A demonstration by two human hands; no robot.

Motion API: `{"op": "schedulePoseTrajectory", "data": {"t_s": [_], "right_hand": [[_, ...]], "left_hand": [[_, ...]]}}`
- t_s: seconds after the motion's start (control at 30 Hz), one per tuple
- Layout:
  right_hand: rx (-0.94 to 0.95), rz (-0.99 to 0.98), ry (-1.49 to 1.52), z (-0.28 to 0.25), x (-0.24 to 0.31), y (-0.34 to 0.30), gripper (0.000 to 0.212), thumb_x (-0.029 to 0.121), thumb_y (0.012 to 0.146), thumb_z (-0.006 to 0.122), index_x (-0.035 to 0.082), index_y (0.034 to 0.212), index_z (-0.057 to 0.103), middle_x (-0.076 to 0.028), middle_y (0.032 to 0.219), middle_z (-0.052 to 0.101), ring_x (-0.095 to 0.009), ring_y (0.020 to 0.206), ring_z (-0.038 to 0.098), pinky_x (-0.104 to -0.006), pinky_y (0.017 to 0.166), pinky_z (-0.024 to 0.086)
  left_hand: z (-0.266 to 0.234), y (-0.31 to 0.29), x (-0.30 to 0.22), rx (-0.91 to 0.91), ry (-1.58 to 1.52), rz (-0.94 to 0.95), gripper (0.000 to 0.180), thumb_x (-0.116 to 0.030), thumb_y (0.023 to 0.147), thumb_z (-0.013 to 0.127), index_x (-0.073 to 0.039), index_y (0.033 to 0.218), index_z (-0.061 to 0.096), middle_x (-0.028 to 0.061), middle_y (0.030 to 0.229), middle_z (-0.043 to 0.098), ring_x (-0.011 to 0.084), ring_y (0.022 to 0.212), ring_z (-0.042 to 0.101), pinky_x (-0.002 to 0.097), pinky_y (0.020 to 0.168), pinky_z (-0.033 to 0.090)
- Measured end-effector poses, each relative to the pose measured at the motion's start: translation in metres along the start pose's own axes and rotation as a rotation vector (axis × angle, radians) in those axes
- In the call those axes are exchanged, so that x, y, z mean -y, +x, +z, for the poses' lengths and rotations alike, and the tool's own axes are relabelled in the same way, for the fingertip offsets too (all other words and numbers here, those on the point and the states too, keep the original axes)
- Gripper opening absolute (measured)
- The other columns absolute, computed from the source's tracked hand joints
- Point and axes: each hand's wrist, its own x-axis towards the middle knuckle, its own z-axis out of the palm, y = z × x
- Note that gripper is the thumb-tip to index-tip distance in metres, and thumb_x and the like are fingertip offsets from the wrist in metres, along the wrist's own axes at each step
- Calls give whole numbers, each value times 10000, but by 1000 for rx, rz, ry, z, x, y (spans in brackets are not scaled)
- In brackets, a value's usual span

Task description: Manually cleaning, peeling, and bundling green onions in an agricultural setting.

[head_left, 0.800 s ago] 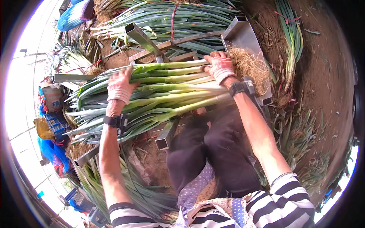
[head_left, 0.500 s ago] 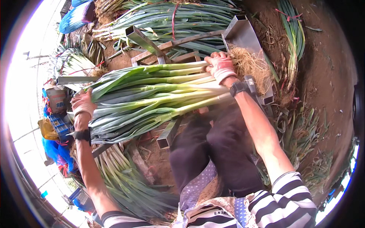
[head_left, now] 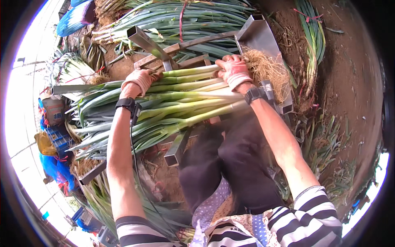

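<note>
A row of large green onions (head_left: 177, 99) lies across a metal stand before me, green leaves to the left and white stems to the right. My right hand (head_left: 234, 73), in a pale pinkish glove, is closed over the white stems near the root end. Fingers curled over the far edge of the row, my left hand (head_left: 140, 80) grips where the stems turn green. It wears a similar glove. Tangled tan roots (head_left: 267, 70) rest in the metal trough (head_left: 257, 35) at the stand's right end. The undersides of both hands are hidden.
Square metal tubes (head_left: 146, 43) stick up at the far side, and another (head_left: 177, 150) juts near my knees. Tied green onions (head_left: 205, 24) lie behind the stand, with another bundle (head_left: 310, 41) at the far right. A blue crate (head_left: 59, 138) stands at left. Leaf scraps (head_left: 325, 144) litter the soil.
My left hand has moved right, from the leaf ends to the middle of the row, and now grips there. The right hand stays near the roots. Leaves now spread loosely at left.
</note>
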Motion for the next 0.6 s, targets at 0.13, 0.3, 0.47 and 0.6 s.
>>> {"op": "schedulePoseTrajectory", "data": {"t_s": [0.13, 0.3, 0.47, 0.6], "right_hand": [[-104, -64, -36, 12, -17, -7, 361, 387, 748, 627, 197, 1055, 623, -79, 1108, 556, -282, 1081, 450, -448, 964, 299], [-109, -96, -21, 15, 1, -2, 403, 419, 767, 605, 219, 1117, 596, -77, 1148, 546, -279, 1114, 434, -454, 978, 277], [12, -14, -79, 9, -18, -7, 385, 420, 782, 588, 213, 1107, 585, -69, 1176, 537, -279, 1137, 426, -461, 985, 269], [-13, -62, -9, 14, -8, 0, 381, 406, 788, 585, 207, 1113, 582, -91, 1183, 532, -289, 1146, 422, -447, 979, 294]], "left_hand": [[14, -11, -13, 16, -33, -46, 442, -486, 879, 449, -111, 944, 675, 159, 855, 664, 300, 808, 650, 387, 706, 507], [40, -18, 28, -40, 27, -4, 406, -428, 885, 438, -90, 886, 663, 142, 825, 667, 274, 747, 655, 375, 647, 497], [1, -14, -22, 154, -265, -234, 597, -569, 819, 502, -46, 1085, 614, 230, 1009, 624, 325, 1013, 582, 381, 859, 443], [16, -17, 30, -39, -336, -323, 737, -610, 781, 521, -70, 1280, 462, 253, 1225, 505, 369, 1148, 485, 388, 964, 384]]}}
